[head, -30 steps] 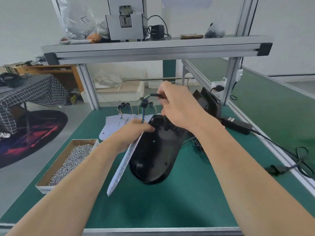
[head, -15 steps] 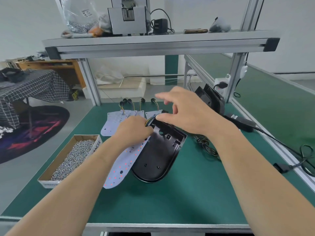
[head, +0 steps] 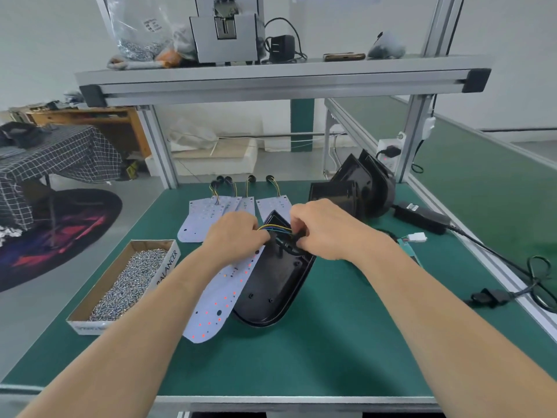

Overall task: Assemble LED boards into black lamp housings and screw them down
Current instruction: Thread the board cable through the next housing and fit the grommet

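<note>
Since a second ago, we have brought the black lamp housing down out of the air, and it now lies open side up on the green surface, narrow end away from us. Our right hand, spread above it half a second ago, has closed at the housing's far end, where its curled fingers pinch the wire bundle of yellow, blue and green leads. Our left hand sits just left of that end, fingers curled around the top of the LED board. That board slopes down along the housing's left edge, touching it, with small red dots showing on its white face. Left of the housing stands a cardboard box of screws. Beyond the housing, spare LED boards lie in a row with their leads pointing away. More black housings lean together beyond it to the right, and a black power adapter lies farther right.
</note>
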`<act>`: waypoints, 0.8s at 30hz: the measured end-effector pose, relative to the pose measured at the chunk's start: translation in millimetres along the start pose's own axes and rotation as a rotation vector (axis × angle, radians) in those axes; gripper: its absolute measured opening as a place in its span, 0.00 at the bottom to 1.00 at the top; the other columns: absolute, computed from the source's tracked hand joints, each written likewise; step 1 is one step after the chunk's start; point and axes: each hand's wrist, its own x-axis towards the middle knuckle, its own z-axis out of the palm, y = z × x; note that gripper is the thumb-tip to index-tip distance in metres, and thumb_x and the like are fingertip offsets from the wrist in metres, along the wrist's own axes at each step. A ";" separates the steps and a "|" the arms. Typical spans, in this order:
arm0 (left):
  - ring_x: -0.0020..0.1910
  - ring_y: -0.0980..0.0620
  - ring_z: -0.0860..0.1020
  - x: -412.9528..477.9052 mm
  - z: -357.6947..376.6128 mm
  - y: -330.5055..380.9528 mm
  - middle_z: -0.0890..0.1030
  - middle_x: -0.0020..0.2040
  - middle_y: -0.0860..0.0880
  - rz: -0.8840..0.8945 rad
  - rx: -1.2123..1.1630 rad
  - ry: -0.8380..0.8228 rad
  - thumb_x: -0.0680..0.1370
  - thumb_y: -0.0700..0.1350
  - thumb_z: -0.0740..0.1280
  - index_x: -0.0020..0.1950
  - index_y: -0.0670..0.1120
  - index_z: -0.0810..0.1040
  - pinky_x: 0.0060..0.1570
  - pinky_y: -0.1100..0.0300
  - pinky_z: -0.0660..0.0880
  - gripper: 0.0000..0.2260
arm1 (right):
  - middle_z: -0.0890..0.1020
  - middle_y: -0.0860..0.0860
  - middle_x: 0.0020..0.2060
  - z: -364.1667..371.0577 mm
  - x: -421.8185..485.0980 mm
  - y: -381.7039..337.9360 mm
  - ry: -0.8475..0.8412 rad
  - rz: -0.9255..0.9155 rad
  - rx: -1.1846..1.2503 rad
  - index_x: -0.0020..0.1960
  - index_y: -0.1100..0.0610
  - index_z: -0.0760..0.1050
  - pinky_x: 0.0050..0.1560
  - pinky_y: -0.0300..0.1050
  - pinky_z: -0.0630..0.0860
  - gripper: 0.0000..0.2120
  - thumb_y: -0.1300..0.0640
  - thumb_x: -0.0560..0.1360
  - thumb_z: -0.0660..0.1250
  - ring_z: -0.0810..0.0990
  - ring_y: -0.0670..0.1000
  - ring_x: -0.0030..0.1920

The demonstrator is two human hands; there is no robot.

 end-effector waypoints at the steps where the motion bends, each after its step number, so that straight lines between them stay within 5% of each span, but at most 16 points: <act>1: 0.34 0.46 0.73 -0.2 0.9 0.5 0.77 0.33 0.47 -0.006 -0.021 -0.027 0.74 0.51 0.66 0.33 0.45 0.69 0.32 0.58 0.65 0.14 | 0.78 0.51 0.43 0.6 1.7 0.7 0.061 -0.009 0.028 0.45 0.54 0.72 0.42 0.47 0.70 0.07 0.63 0.73 0.68 0.76 0.55 0.46; 5: 0.29 0.47 0.67 -3.0 -0.6 7.7 0.69 0.22 0.53 -0.042 -0.234 -0.087 0.61 0.53 0.62 0.24 0.47 0.65 0.31 0.57 0.61 0.12 | 0.76 0.48 0.38 8.8 6.7 -4.9 0.368 -0.015 0.344 0.43 0.55 0.72 0.42 0.46 0.69 0.08 0.63 0.73 0.71 0.74 0.51 0.40; 8: 0.28 0.49 0.63 -2.6 -7.9 8.3 0.63 0.22 0.53 -0.088 -0.404 -0.041 0.60 0.52 0.64 0.26 0.47 0.62 0.29 0.57 0.57 0.13 | 0.81 0.49 0.39 23.3 3.8 1.7 0.371 0.028 0.454 0.41 0.55 0.75 0.45 0.46 0.75 0.09 0.62 0.72 0.75 0.80 0.49 0.40; 13: 0.27 0.49 0.63 -1.7 -7.5 3.6 0.62 0.22 0.54 -0.085 -0.456 -0.071 0.65 0.49 0.67 0.29 0.48 0.63 0.31 0.58 0.59 0.13 | 0.78 0.52 0.48 37.6 -0.3 9.7 0.461 -0.109 -0.008 0.41 0.56 0.82 0.50 0.52 0.70 0.04 0.57 0.72 0.76 0.73 0.57 0.49; 17: 0.27 0.49 0.64 -3.8 -7.3 6.9 0.64 0.23 0.52 -0.010 -0.405 -0.064 0.63 0.53 0.63 0.31 0.47 0.66 0.30 0.57 0.60 0.11 | 0.72 0.53 0.64 24.0 1.7 17.2 0.193 -0.114 0.180 0.46 0.57 0.79 0.63 0.47 0.67 0.04 0.59 0.76 0.73 0.72 0.56 0.61; 21: 0.31 0.48 0.67 -4.7 -6.7 4.3 0.66 0.25 0.52 0.034 -0.365 0.011 0.65 0.54 0.62 0.30 0.47 0.67 0.33 0.56 0.62 0.12 | 0.79 0.49 0.45 18.7 -0.1 17.4 0.183 -0.155 0.153 0.49 0.52 0.70 0.52 0.56 0.74 0.08 0.59 0.77 0.69 0.76 0.55 0.47; 24: 0.28 0.55 0.67 -8.5 -10.6 -1.4 0.67 0.24 0.55 0.057 -0.391 -0.054 0.69 0.60 0.70 0.28 0.49 0.71 0.33 0.58 0.62 0.18 | 0.81 0.49 0.46 21.8 -1.2 18.4 0.242 -0.075 0.252 0.59 0.51 0.65 0.51 0.56 0.74 0.17 0.60 0.77 0.69 0.79 0.58 0.48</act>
